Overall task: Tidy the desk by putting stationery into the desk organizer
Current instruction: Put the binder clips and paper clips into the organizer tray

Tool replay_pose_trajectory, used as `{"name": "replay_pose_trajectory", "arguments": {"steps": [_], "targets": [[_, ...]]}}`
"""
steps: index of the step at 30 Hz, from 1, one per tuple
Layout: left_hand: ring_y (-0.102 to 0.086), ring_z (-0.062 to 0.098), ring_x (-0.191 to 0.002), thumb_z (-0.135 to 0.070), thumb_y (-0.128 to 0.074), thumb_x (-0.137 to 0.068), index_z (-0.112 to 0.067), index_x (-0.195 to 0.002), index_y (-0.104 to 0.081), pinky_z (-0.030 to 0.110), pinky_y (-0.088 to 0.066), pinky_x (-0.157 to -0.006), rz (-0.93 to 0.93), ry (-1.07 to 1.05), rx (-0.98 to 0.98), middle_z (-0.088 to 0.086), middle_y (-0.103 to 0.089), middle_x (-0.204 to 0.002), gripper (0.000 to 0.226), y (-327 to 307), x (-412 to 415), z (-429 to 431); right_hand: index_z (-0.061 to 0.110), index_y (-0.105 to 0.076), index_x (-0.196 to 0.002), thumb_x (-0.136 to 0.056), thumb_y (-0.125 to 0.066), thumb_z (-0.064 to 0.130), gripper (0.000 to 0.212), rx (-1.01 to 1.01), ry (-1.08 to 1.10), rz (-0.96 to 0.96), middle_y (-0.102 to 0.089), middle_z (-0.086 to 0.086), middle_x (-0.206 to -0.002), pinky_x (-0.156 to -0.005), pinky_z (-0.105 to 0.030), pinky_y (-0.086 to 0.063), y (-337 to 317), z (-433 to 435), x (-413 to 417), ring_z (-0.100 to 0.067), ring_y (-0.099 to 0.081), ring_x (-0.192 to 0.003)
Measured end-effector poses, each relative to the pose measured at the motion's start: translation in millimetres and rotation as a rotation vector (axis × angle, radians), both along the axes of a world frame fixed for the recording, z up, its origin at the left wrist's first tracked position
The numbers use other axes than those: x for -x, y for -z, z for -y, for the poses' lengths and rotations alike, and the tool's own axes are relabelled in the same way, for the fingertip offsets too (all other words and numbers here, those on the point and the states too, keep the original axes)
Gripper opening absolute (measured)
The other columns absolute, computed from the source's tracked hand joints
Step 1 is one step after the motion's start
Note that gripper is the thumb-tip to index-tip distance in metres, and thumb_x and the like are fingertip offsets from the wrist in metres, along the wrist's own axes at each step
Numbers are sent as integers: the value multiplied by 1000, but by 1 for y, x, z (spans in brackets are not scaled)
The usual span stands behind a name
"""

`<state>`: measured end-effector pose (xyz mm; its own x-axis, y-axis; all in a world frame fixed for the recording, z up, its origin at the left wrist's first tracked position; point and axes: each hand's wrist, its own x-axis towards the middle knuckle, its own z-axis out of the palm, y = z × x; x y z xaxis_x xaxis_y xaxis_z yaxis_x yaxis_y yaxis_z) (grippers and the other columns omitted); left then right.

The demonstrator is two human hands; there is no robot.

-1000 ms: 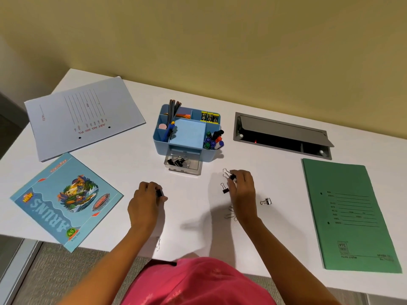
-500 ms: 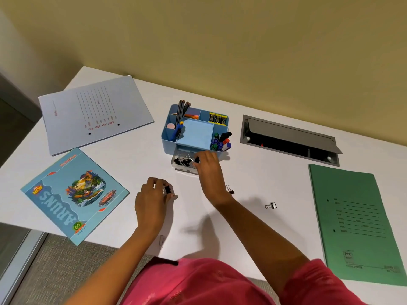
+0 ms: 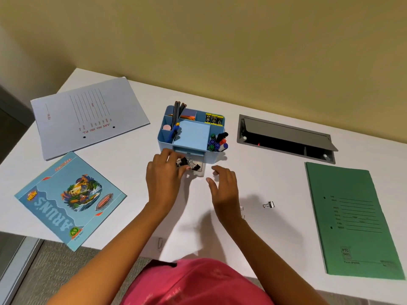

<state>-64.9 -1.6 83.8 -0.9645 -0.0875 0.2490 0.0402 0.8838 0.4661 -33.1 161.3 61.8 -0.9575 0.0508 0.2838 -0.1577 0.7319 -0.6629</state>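
Note:
The blue desk organizer [image 3: 191,134] stands mid-desk, holding pencils, markers, staples and a sticky-note pad. Its clear drawer [image 3: 200,171] is pulled out at the front, with several black binder clips [image 3: 195,166] inside. My left hand [image 3: 164,179] reaches over the drawer's left side, its curled fingertips pinching a black binder clip [image 3: 182,161] among the others. My right hand [image 3: 224,187] hovers just right of the drawer, fingers relaxed and holding nothing. A silver binder clip [image 3: 269,204] lies on the desk to the right. A paper clip [image 3: 160,242] lies near the front edge.
A grey-blue file [image 3: 88,115] lies at the back left and a blue notebook [image 3: 70,199] at the front left. A green folder [image 3: 352,221] lies on the right. An open grey cable hatch [image 3: 284,137] is set into the desk behind it.
My left hand carried its black clip forward from the desk to the drawer. My right hand left the drawer and drew back to the right, empty.

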Motion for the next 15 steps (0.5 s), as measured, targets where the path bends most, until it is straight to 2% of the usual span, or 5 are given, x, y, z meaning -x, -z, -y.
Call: {"name": "replay_pose_trajectory", "arguments": {"steps": [2,4,6,10,15], "targets": [[-60,30,-94,-24,-78,-78,-13,-104,-69,37,-47,-73,38,25,26,9,-65,-107,30,3,13,-6,4,-59,-111,-89,-58,9,22,16,47,27,-62,-9,-106,-82,-37,-50,2,-9,-11,-21,-54,-95],[-59,31,-96,-25,-78,-78,-12,-104,-70,37,-47,-74,96,36,33,10,-65,-108,31,6,22,-10,8,-58,-112,-88,-60,7,24,20,90,77,-62,-5,-102,-80,-39,-50,7,-18,-20,-19,-54,-92],[-59,31,-97,-25,-78,-78,-11,-104,-71,38,-48,-76,123,36,68,11,-66,-109,31,8,29,-13,12,-56,-116,-89,-61,9,28,-9,112,122,-59,-1,-101,-83,-33,-46,13,-27,-28,-17,-51,-94],[-58,32,-95,-26,-76,-80,-12,-103,-72,39,-47,-74,164,38,158,12,-66,-106,27,13,38,-15,13,-51,-117,-86,-65,4,35,-72,97,53,-58,-2,-102,-85,-17,-36,19,-44,-42,-14,-47,-93],[-59,34,-91,-26,-78,-77,-12,-104,-73,38,-45,-69,141,47,121,12,-68,-103,31,16,34,-9,7,-57,-112,-87,-65,4,27,-89,182,34,-59,-2,-105,-84,-14,-35,24,-64,-45,-15,-50,-95]]}}
